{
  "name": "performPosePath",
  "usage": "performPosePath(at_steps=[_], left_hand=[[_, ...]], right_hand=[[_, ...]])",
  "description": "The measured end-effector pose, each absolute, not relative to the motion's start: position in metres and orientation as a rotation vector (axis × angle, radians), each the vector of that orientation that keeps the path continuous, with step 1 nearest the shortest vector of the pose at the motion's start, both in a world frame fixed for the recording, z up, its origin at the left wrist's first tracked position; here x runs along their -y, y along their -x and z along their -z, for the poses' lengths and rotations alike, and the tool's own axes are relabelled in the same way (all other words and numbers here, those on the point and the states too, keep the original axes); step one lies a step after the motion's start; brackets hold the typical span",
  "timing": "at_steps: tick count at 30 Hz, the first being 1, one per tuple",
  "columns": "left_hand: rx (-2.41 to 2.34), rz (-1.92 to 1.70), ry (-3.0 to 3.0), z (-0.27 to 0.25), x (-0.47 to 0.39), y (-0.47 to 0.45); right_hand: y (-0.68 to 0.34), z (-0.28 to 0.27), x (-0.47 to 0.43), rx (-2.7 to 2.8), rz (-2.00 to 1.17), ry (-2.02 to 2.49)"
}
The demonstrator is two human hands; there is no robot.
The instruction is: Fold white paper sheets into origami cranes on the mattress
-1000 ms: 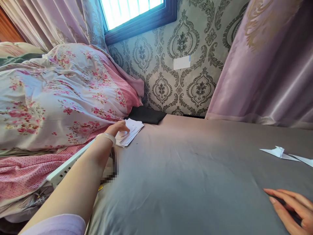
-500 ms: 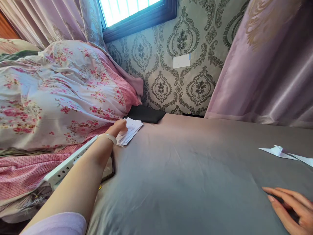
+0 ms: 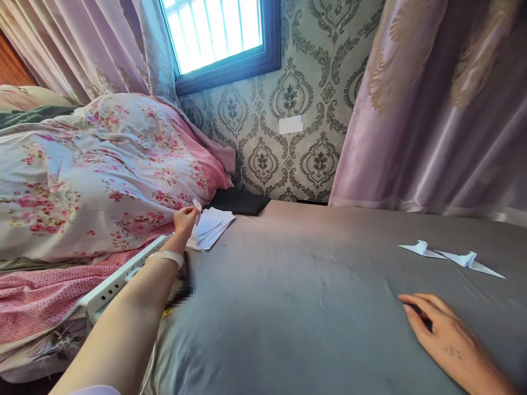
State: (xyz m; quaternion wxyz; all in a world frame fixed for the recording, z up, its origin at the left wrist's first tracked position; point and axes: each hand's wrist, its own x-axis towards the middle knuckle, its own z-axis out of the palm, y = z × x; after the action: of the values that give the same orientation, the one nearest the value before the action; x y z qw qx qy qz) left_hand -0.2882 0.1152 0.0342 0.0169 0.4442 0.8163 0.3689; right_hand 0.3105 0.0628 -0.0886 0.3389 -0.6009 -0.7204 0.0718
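My left hand [image 3: 186,219] reaches to the far left of the bed. Its thumb and fingers pinch a small white piece of paper [image 3: 197,204], raised over a stack of white paper sheets [image 3: 214,226]. On the right, my right hand [image 3: 438,329] lies on the grey sheet with its fingers curled toward the thumb. A dark shape [image 3: 420,314] shows between them; whether it is an object or shadow is unclear. Beyond that hand rest two folded white paper pieces with long pointed ends, one on the left [image 3: 421,248] and one on the right [image 3: 469,260].
A black flat item [image 3: 242,202] lies behind the stack. Under my left forearm sit a white power strip [image 3: 111,288] and a blurred dark item [image 3: 181,288]. A flowered quilt [image 3: 111,159] is heaped on the left. Wallpaper and a purple curtain [image 3: 379,148] stand behind the bed.
My left hand has lifted off the stack and moved slightly left, with a piece of paper now in its fingers. The view has turned right and up, showing more of my right hand.
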Motion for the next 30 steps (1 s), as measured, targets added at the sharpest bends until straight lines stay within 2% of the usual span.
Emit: performPosePath(at_steps=[3, 6, 9, 12, 15, 22, 30], left_hand=[[-2.182, -1.502, -1.323, -0.052, -0.118, 0.242], [-1.755, -1.581, -1.301, -0.053, -0.114, 0.174], [-1.375, -1.450, -1.272, -0.036, -0.092, 0.095], [-1.090, -1.252, -1.176, -0.013, -0.058, 0.024], [-0.811, -0.988, -0.943, 0.004, -0.031, -0.025], [-0.661, -0.754, -0.747, 0.011, -0.019, -0.049], [-0.853, -0.896, -0.803, 0.031, -0.014, -0.044]], right_hand=[[-0.308, 0.090, -0.065, 1.855, -0.212, 1.547], [-0.294, 0.075, -0.057, 1.757, -0.329, 1.505], [-0.271, 0.045, -0.036, 1.602, -0.654, 1.413], [-0.249, 0.018, -0.012, 1.436, -1.192, 1.226], [-0.237, 0.006, 0.005, 1.312, -1.457, 1.008], [-0.238, 0.016, 0.011, 1.222, -1.269, 1.170], [-0.228, 0.023, 0.012, 1.357, -1.219, 1.245]])
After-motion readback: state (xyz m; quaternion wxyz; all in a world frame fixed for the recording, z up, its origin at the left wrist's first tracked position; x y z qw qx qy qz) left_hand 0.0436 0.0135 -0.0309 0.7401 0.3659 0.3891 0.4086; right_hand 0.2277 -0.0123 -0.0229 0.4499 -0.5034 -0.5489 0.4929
